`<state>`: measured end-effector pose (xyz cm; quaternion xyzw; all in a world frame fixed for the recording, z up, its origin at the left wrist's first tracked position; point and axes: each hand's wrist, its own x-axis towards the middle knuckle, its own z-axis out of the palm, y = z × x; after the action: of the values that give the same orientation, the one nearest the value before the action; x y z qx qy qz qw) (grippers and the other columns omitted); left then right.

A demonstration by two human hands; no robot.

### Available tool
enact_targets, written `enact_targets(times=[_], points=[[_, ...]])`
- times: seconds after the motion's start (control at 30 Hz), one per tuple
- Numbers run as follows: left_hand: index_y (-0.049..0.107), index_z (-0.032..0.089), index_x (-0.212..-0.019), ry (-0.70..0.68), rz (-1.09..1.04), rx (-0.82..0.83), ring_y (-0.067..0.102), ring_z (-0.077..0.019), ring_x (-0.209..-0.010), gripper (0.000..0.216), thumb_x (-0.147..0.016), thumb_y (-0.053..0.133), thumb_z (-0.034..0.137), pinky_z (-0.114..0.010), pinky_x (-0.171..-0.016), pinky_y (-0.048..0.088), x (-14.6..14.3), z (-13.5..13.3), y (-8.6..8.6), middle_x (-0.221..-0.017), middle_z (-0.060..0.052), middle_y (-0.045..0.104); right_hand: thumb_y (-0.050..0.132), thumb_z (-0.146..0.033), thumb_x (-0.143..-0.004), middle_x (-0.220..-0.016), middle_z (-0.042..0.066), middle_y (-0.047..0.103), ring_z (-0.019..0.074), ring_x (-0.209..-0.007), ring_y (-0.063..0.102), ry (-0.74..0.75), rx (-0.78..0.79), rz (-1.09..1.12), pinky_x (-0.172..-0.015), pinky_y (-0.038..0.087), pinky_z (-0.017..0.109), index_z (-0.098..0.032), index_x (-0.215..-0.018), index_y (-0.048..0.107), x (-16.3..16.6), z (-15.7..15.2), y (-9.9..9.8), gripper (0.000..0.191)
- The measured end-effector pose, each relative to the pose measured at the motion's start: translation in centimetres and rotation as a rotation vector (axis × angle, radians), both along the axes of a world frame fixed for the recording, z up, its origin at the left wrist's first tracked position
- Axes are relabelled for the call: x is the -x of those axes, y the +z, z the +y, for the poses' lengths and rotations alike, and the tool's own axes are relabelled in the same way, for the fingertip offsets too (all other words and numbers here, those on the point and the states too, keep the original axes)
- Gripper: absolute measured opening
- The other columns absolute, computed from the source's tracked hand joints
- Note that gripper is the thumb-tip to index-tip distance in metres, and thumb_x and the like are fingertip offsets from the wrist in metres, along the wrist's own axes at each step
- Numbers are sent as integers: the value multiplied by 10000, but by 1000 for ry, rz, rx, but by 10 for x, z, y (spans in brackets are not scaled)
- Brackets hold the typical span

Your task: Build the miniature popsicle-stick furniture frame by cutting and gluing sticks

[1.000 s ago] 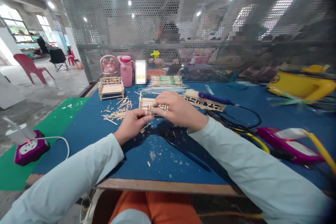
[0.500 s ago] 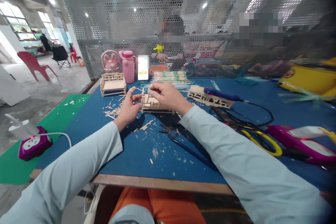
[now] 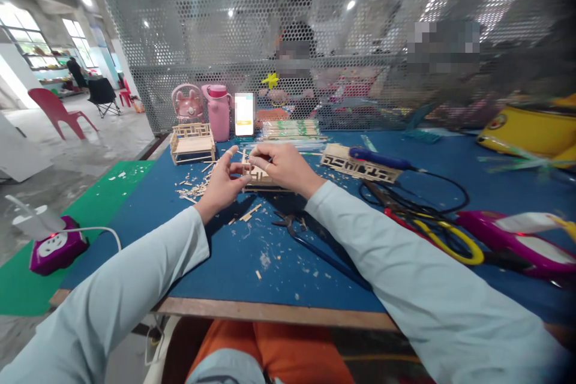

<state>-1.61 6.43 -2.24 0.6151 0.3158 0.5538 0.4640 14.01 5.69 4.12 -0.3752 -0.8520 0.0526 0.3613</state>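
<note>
The person's right grip (image 3: 283, 169) has thumb and fingertips drawn together at the upper left of a small pale wooden frame (image 3: 261, 176); whether a sliver of wood is pinched there is too small to tell. The left grip (image 3: 221, 185) is at the frame's left end, thumb and fingers half curled around that corner, index finger raised; whether it holds the frame cannot be told. The frame lies between the two hands on a blue desk (image 3: 234, 276), its right part hidden behind the right hand.

Just in front of the frame are a few loose sticks (image 3: 247, 215) and, nearer the right forearm, dark-handled pliers (image 3: 290, 226). To the left of the left hand, wooden offcuts (image 3: 193, 189) are scattered; behind them is a miniature wooden bench (image 3: 193, 145). To the right of the right hand, a blue-handled tool (image 3: 380, 160) rests across a latticed wooden piece (image 3: 335, 159), with yellow-handled scissors (image 3: 476, 252) nearer the person. Farther back are a pink bottle (image 3: 219, 117), a lit phone (image 3: 244, 115) and bundled sticks (image 3: 290, 129), before a perforated metal screen (image 3: 180, 30).
</note>
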Motion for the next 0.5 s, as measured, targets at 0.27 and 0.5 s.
enact_targets(times=[0.27, 0.5], points=[[362, 171, -1331, 33, 13, -27, 589, -114, -751, 658, -733, 626, 97, -234, -661, 448, -3, 2, 0, -777, -2, 623, 505, -229, -835, -663, 3, 589, 108, -630, 489, 0, 12, -2, -615, 326, 238, -154, -692, 617, 0, 0, 0, 196], [372, 201, -1301, -10, -108, 66, 597, -109, -777, 705, -660, 430, -86, -253, -702, 462, 0, -1, 6, -935, -37, 642, 526, -269, -843, -684, 9, 613, 114, -643, 497, 0, 11, -14, -622, 328, 245, -154, -732, 641, -1, 3, -2, 197]])
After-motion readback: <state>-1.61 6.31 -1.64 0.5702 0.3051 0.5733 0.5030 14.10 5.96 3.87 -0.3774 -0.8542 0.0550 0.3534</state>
